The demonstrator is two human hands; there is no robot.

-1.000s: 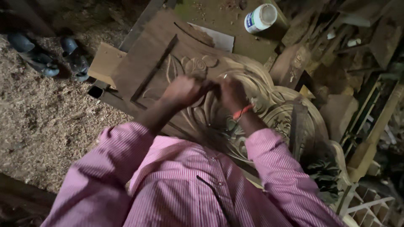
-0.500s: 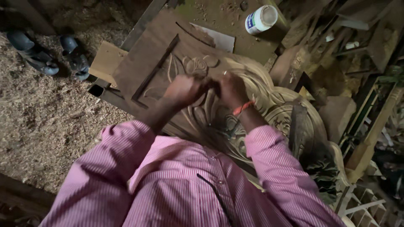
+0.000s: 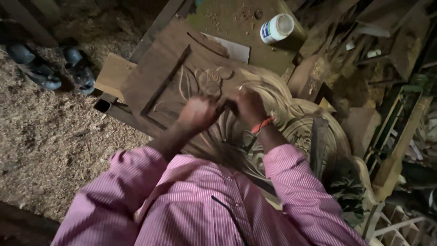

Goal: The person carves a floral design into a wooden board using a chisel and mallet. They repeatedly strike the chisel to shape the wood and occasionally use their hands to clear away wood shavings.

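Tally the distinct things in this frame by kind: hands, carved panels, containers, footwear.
Hands: 2, left hand and right hand, close together over the carving
Carved wooden panel: 1
White container: 1
Dark shoes on the sawdust: 2
Orange wristband: 1
Total: 7

We are in a woodcarving workshop: sawdust (image 3: pixel 50 141) covers the floor, a carved wooden panel (image 3: pixel 182 86) lies on the bench, and offcuts (image 3: pixel 359 123) and timber scraps crowd its right edge.
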